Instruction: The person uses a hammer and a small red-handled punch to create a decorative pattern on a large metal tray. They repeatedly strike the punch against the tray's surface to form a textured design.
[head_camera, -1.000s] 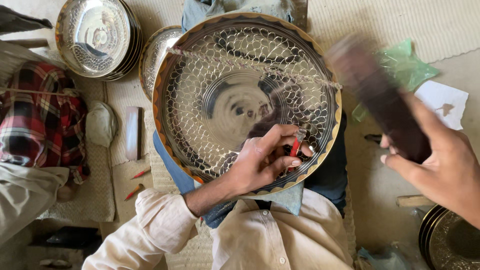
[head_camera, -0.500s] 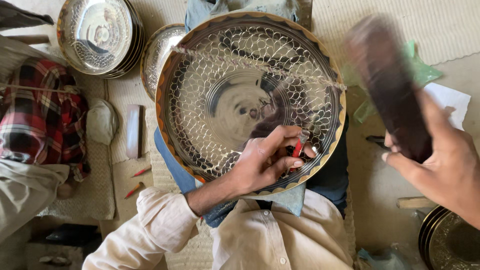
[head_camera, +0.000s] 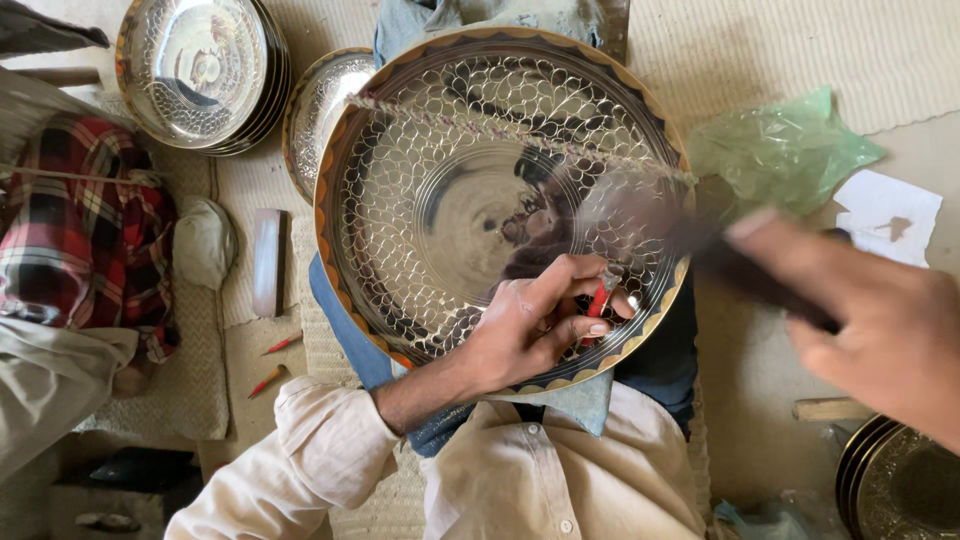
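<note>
A large round metal tray (head_camera: 440, 130) with a scale-like engraved pattern and an orange-and-dark rim rests on my lap. My left hand (head_camera: 535, 325) lies on its lower right part, pinching a small red-handled chisel (head_camera: 598, 297) upright against the surface. My right hand (head_camera: 880, 320) is at the right, gripping a dark wooden mallet (head_camera: 740, 265) that is blurred with motion and reaches toward the chisel.
A stack of engraved metal plates (head_camera: 200, 70) sits at the top left, another plate (head_camera: 320, 100) beside it. A green plastic bag (head_camera: 780, 145) and white paper (head_camera: 885, 215) lie right. Red chisels (head_camera: 275, 360) and a pale block (head_camera: 267, 262) lie left. More plates (head_camera: 895, 485) sit bottom right.
My right hand has swung the mallet down from its raised position to low beside the chisel. My left hand stays in place on the tray.
</note>
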